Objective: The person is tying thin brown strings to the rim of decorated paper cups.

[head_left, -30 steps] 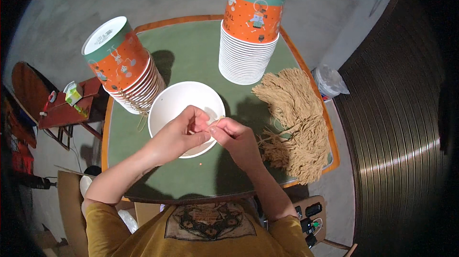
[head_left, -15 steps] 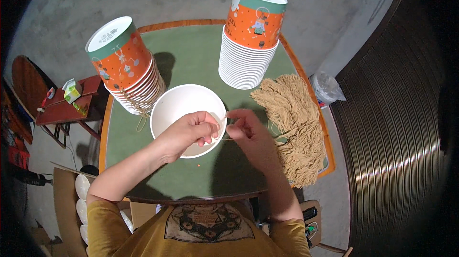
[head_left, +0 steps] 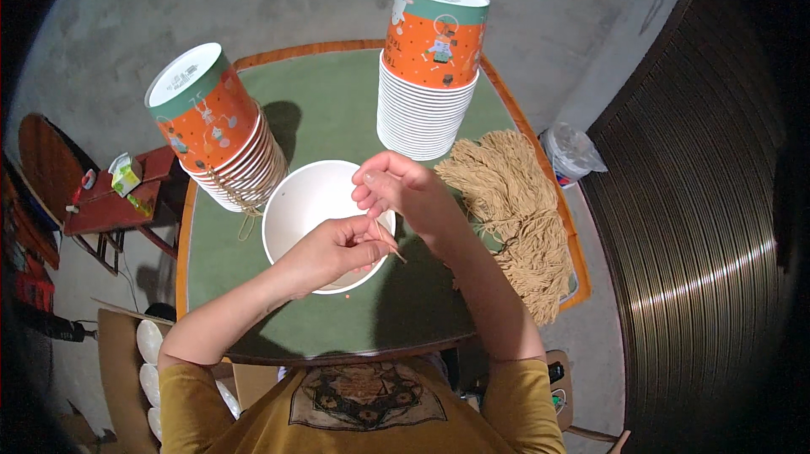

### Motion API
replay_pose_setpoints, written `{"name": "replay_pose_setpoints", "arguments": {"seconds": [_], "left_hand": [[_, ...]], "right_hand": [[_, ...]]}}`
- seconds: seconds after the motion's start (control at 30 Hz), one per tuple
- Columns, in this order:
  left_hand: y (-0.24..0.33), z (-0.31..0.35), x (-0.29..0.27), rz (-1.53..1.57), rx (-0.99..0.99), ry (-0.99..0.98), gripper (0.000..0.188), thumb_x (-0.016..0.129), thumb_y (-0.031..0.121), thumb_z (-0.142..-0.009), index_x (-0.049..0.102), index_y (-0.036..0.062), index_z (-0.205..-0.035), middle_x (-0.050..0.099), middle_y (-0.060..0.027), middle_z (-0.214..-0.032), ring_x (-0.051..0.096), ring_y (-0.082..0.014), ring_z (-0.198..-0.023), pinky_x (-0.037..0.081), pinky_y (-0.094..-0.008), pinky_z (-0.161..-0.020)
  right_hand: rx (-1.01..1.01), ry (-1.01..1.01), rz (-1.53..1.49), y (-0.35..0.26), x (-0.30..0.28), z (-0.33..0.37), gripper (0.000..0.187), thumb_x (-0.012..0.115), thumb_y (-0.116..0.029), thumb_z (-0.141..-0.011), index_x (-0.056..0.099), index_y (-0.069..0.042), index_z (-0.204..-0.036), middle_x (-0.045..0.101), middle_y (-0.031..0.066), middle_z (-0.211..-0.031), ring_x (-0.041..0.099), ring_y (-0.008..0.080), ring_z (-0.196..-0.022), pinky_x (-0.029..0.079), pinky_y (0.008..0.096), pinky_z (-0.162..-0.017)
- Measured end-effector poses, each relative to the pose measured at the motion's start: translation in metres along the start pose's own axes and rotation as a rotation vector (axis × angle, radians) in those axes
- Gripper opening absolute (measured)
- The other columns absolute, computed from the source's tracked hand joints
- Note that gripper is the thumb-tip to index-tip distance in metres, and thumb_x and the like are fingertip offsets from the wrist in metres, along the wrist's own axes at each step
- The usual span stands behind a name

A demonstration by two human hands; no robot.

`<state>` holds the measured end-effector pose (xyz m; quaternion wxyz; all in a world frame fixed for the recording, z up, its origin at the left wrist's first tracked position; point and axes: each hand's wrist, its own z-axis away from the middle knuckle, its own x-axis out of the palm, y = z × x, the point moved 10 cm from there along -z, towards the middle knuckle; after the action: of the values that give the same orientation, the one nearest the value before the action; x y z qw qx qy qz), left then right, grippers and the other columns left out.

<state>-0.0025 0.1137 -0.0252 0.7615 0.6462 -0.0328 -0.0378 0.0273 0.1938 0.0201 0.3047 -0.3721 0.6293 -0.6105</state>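
Now the left hand (head_left: pixel 326 256) pinches a tan cord (head_left: pixel 399 256); the right hand (head_left: pixel 407 191) curls loosely nearby, its grip unclear

Dark upside-down lettering (head_left: pixel 391 56) marks the orange-and-green bucket (head_left: pixel 438 51) at right.

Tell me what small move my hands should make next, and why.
Perhaps bring your right hand to the end of the cord: your left hand pinches it near the rim of the white tub, that end sticks out to the right, and your right hand is clear of it.
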Motion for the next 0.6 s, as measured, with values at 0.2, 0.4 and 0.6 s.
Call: {"name": "replay_pose_setpoints", "arguments": {"seconds": [0.2,0.4,0.6], "left_hand": [[0.001,-0.004,-0.004,0.054,-0.049,0.021,0.015,0.06,0.018,-0.094,0.065,0.0038,-0.096,0.059,0.0039,-0.081,0.05,-0.0034,-0.071,0.043,-0.0204,-0.066],[0.005,-0.006,-0.008,0.019,-0.064,0.035,0.015,0.06,0.017,-0.094,0.064,0.0023,-0.094,0.06,0.0031,-0.081,0.05,-0.0035,-0.07,0.043,-0.0195,-0.066],[0.007,-0.005,-0.004,0.072,-0.094,0.014,0.012,0.06,0.014,-0.093,0.064,0.0039,-0.095,0.061,0.0034,-0.08,0.048,-0.0028,-0.068,0.042,-0.0188,-0.064]], "right_hand": [[-0.05,0.163,0.112,0.018,-0.04,0.035,0.018,0.061,-0.021,-0.091,0.06,-0.003,-0.092,0.063,0.0034,-0.082,0.058,0.0117,-0.071,0.05,0.0283,-0.065],[-0.297,0.305,0.676,-0.002,-0.019,0.089,0.015,0.067,-0.014,-0.086,0.058,-0.004,-0.093,0.059,0.0071,-0.08,0.057,0.0188,-0.065,0.048,0.0316,-0.061],[-0.591,0.447,0.878,-0.023,0.004,0.108,0.015,0.071,-0.01,-0.083,0.058,-0.007,-0.091,0.057,0.0039,-0.075,0.053,0.0145,-0.059,0.044,0.0273,-0.054]]}}
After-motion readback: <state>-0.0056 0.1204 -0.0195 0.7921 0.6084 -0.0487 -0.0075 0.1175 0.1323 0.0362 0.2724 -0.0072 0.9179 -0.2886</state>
